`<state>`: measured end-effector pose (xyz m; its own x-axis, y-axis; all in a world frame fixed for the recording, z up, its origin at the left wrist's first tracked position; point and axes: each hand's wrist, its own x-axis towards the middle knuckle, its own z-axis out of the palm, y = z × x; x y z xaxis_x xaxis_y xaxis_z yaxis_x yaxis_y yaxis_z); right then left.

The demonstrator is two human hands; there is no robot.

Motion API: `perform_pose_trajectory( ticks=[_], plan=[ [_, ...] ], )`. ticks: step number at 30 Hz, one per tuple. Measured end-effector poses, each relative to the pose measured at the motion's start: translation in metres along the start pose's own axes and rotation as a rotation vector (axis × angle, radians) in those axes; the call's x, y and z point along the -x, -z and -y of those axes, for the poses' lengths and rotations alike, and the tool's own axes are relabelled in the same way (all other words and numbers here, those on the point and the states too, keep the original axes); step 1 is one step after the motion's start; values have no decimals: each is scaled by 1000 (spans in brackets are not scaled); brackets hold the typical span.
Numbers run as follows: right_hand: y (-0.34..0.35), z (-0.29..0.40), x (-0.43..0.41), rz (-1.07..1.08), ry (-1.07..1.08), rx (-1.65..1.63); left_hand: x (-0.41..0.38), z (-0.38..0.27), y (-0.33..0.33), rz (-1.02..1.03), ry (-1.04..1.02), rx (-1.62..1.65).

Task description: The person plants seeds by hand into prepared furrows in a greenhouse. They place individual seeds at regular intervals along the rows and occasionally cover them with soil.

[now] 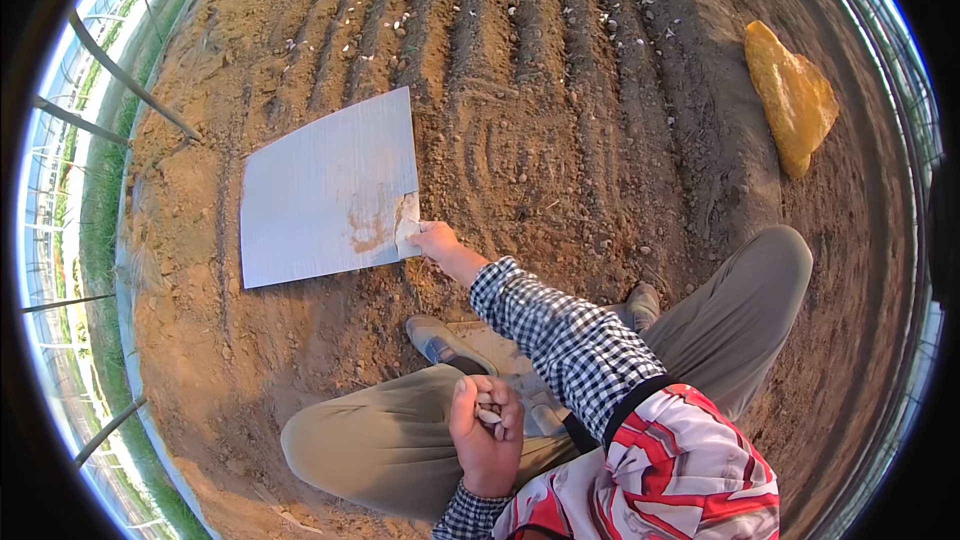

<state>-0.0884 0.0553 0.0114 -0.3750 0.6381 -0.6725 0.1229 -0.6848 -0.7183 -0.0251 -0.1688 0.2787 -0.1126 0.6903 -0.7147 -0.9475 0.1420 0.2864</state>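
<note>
My right hand reaches across to the left and pinches the near right corner of a flat white board. The board is held over the soil; whether it touches the ground I cannot tell. Its gripped corner bears a torn, pale patch, with a brown soil smear beside it. In front of my body, my left hand is palm up, fingers curled around several pale cloves that look like garlic. More white cloves lie scattered along the furrows ahead.
A yellow-orange sack lies on the soil at right. My bent knees and shoes frame the near ground. Along the left edge stand metal hoop poles and a plastic-sheet border, with grass beyond.
</note>
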Motion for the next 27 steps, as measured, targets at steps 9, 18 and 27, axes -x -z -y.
perform_pose_trajectory(
  ticks=[9, 18, 27],
  plan=[
    [223, 44, 143, -16, 120, 195, -7, 19, 11, 126, 30, -78],
    [454, -104, 273, -546, -376, 595, -1, 36, 8, 154, 139, -103],
    [262, -82, 214, -75, 401, 1786, -8, 40, -1, 209, 116, -167]
  ],
)
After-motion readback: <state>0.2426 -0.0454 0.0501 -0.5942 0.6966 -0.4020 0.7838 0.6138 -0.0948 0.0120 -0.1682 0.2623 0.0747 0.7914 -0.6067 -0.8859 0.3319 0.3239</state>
